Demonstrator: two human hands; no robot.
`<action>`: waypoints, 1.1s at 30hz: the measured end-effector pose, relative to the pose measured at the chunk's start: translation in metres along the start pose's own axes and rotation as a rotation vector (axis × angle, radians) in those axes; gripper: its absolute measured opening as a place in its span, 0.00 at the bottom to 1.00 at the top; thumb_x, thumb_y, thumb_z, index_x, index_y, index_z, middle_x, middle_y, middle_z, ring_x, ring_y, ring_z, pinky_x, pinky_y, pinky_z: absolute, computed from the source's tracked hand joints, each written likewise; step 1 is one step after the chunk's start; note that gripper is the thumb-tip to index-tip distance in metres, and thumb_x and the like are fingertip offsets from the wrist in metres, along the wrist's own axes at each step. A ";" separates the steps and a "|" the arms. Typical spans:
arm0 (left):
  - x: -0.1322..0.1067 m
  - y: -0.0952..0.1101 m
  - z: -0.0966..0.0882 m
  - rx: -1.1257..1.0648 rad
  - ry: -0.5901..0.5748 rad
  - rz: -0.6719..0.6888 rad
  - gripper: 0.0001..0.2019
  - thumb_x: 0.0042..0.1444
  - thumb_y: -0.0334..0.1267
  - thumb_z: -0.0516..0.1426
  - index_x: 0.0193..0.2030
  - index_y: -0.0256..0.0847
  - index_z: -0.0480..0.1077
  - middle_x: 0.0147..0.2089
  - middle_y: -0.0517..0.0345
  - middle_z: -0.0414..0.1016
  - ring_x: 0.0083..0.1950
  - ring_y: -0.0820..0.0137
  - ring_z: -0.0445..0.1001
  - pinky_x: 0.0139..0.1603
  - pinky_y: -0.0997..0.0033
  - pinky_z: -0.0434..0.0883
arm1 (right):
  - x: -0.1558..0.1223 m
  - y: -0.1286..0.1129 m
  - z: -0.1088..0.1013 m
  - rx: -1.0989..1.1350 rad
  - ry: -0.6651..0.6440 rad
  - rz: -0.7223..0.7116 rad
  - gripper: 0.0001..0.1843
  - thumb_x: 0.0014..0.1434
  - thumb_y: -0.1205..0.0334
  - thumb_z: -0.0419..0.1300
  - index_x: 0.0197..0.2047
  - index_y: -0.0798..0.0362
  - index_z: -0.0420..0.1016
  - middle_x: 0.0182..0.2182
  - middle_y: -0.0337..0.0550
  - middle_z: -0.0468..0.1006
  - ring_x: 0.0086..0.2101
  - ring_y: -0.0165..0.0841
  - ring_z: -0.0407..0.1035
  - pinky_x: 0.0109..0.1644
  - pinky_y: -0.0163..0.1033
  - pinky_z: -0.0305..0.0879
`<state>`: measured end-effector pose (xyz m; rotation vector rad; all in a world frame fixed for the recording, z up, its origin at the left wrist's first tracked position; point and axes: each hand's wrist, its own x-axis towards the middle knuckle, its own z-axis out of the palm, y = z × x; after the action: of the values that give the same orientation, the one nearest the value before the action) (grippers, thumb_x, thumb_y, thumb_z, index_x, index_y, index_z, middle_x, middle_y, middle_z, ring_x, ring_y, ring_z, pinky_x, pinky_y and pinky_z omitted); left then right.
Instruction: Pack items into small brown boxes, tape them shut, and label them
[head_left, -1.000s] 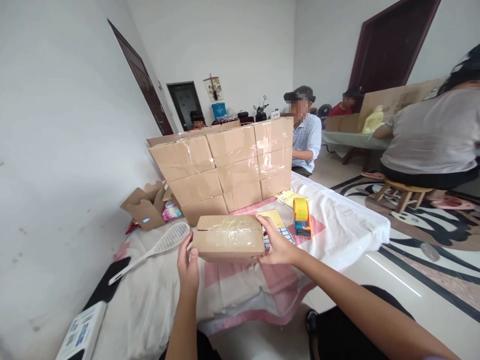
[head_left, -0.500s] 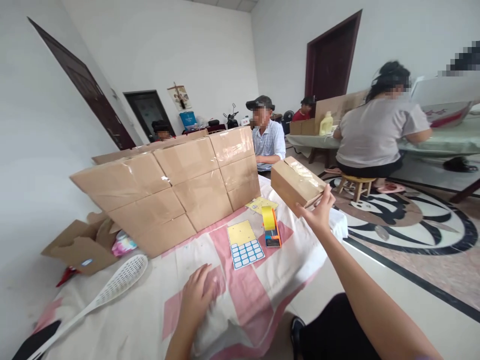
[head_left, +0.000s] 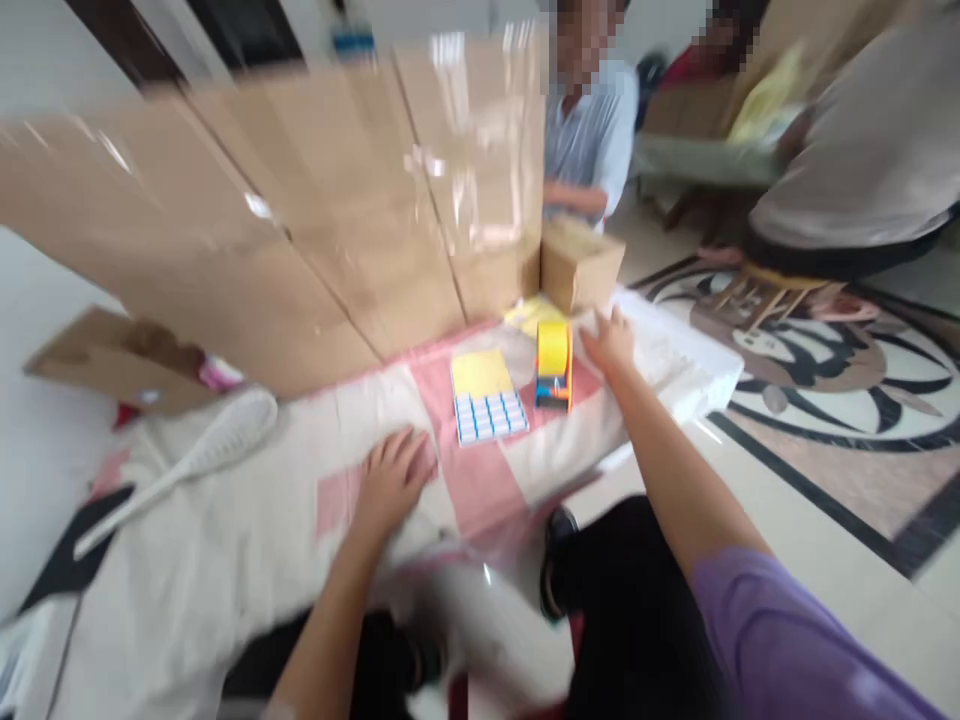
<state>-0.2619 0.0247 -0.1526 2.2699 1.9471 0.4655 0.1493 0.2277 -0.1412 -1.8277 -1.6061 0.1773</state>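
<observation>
My left hand (head_left: 390, 475) lies flat, fingers spread, on the white and pink cloth (head_left: 240, 540) covering the table. My right hand (head_left: 611, 340) reaches forward, fingers loosely open, just short of a small taped cardboard box (head_left: 579, 265) that now sits on the table at the right end of the stacked boxes (head_left: 300, 210). An orange and yellow tape dispenser (head_left: 553, 365) stands just left of that hand. A sheet of blue labels (head_left: 486, 400) lies beside the dispenser. The picture is blurred by motion.
A white plastic swatter (head_left: 195, 450) lies at the left, with an open cardboard box (head_left: 112, 360) behind it. Other people sit beyond the stack and at a green table (head_left: 697, 160) at the right. A wooden stool (head_left: 757, 295) stands on the patterned floor.
My right hand carried the small box away to the right, set it down at the end of the stack and let go. My left hand dropped flat onto the cloth.
</observation>
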 end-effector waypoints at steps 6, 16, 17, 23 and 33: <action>0.004 -0.003 0.002 -0.016 -0.028 -0.021 0.27 0.66 0.51 0.49 0.68 0.45 0.64 0.73 0.54 0.59 0.71 0.51 0.54 0.71 0.47 0.51 | 0.027 0.026 0.029 -0.187 -0.136 -0.032 0.43 0.61 0.56 0.32 0.63 0.88 0.57 0.58 0.72 0.69 0.63 0.53 0.57 0.58 0.59 0.51; -0.003 0.003 -0.005 -0.023 -0.017 -0.011 0.26 0.68 0.56 0.47 0.68 0.48 0.62 0.73 0.57 0.58 0.71 0.57 0.52 0.70 0.47 0.51 | 0.029 0.019 0.029 -0.268 -0.161 0.022 0.23 0.68 0.75 0.45 0.57 0.87 0.66 0.55 0.75 0.67 0.60 0.47 0.56 0.55 0.47 0.47; -0.003 0.003 -0.004 -0.026 -0.014 -0.012 0.26 0.68 0.56 0.47 0.68 0.48 0.62 0.73 0.57 0.58 0.71 0.56 0.52 0.70 0.47 0.51 | 0.026 0.015 0.028 -0.249 -0.148 0.041 0.22 0.67 0.76 0.46 0.58 0.84 0.66 0.55 0.74 0.67 0.59 0.47 0.56 0.54 0.47 0.47; -0.001 -0.001 0.000 -0.041 0.005 -0.029 0.24 0.66 0.54 0.49 0.67 0.56 0.64 0.73 0.60 0.59 0.71 0.54 0.53 0.71 0.50 0.52 | 0.013 -0.008 0.022 -0.318 -0.150 0.065 0.23 0.68 0.74 0.44 0.59 0.80 0.68 0.55 0.73 0.69 0.58 0.44 0.59 0.46 0.46 0.44; 0.006 0.002 -0.005 -0.065 -0.001 -0.042 0.23 0.65 0.48 0.53 0.64 0.46 0.67 0.71 0.53 0.62 0.69 0.53 0.56 0.69 0.49 0.53 | 0.004 -0.020 0.010 -0.347 -0.098 0.060 0.22 0.66 0.66 0.48 0.50 0.72 0.78 0.45 0.70 0.77 0.37 0.34 0.64 0.39 0.43 0.48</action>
<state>-0.2606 0.0292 -0.1459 2.1851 1.9454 0.5154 0.1281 0.2353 -0.1359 -2.1597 -1.7342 0.0140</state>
